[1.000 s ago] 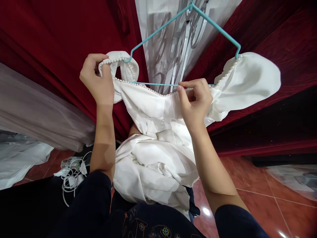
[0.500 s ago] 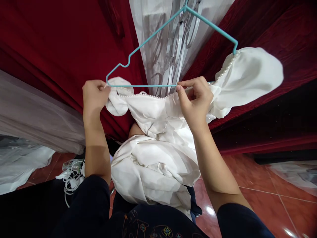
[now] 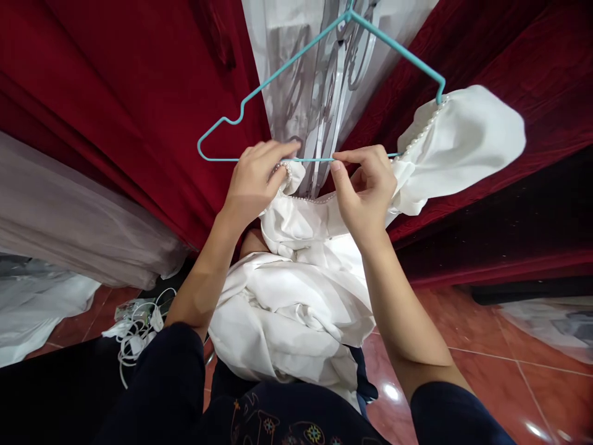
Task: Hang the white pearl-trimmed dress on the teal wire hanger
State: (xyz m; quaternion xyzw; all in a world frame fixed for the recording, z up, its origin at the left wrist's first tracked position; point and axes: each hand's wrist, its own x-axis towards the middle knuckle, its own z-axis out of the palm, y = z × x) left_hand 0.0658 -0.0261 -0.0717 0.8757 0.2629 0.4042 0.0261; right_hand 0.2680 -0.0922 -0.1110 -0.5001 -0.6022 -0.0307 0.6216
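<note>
A teal clothes hanger (image 3: 294, 60) spans the upper middle of the view. My right hand (image 3: 369, 191) pinches its thin bottom bar between thumb and forefinger. A white dress (image 3: 296, 303) with pearl-beaded edging lies bunched across my lap. One puffed sleeve (image 3: 482, 142) hangs from the hanger's right end. My left hand (image 3: 254, 180) is closed at the other, beaded sleeve, just at the bottom bar left of centre. Its fingertips are slightly blurred, and part of that sleeve is hidden behind the hand. The hanger's left end holds no cloth.
Dark red drapes (image 3: 115, 93) hang on both sides, with white cloth and a pale scrolled metal frame (image 3: 331, 93) between them. Tangled white cables (image 3: 136, 337) lie at the lower left. Sheer pale fabric (image 3: 69, 204) hangs at left above the red tiled floor (image 3: 482, 371).
My left hand has moved right along the bottom bar, from the hanger's left end towards the middle, taking the beaded sleeve with it. My right hand stays on the bar.
</note>
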